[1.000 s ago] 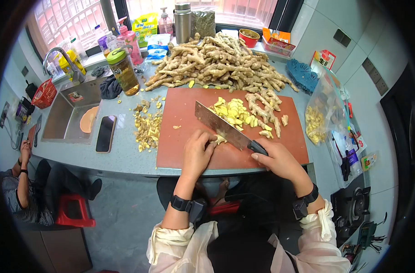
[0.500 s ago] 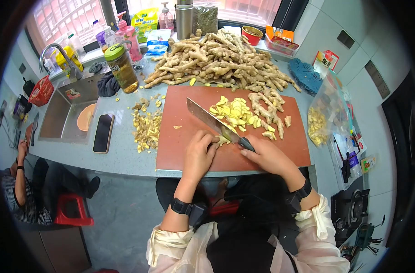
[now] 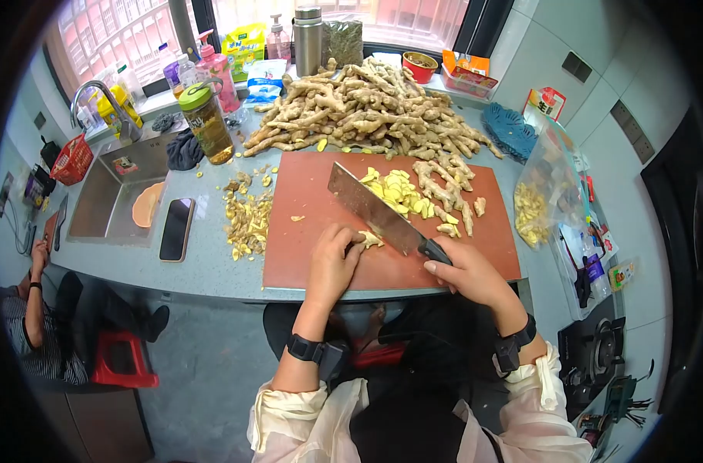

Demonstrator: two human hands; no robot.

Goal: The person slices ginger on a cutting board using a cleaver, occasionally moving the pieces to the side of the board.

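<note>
My right hand (image 3: 466,268) grips the black handle of a cleaver (image 3: 371,208), whose wide blade slants up to the left over the reddish-brown cutting board (image 3: 305,181). Close by the blade's lower side, my left hand (image 3: 336,258) pinches a small piece of ginger (image 3: 372,239) against the board. Behind the blade lies a heap of yellow ginger slices (image 3: 398,190). Whole ginger roots (image 3: 446,177) rest to the right of the slices. Part of the ginger piece is hidden under my left fingers.
A large pile of ginger (image 3: 367,108) fills the counter's back. Ginger scraps (image 3: 246,216) and a phone (image 3: 177,230) lie left of the board, near a green-lidded bottle (image 3: 207,127) and the sink (image 3: 108,193). A plastic bag (image 3: 537,208) stands right. Another person (image 3: 39,309) sits far left.
The cleaver has moved to the right, off the ginger piece, and its blade now shows more of its flat face. My left hand stays nearly in place on the ginger.
</note>
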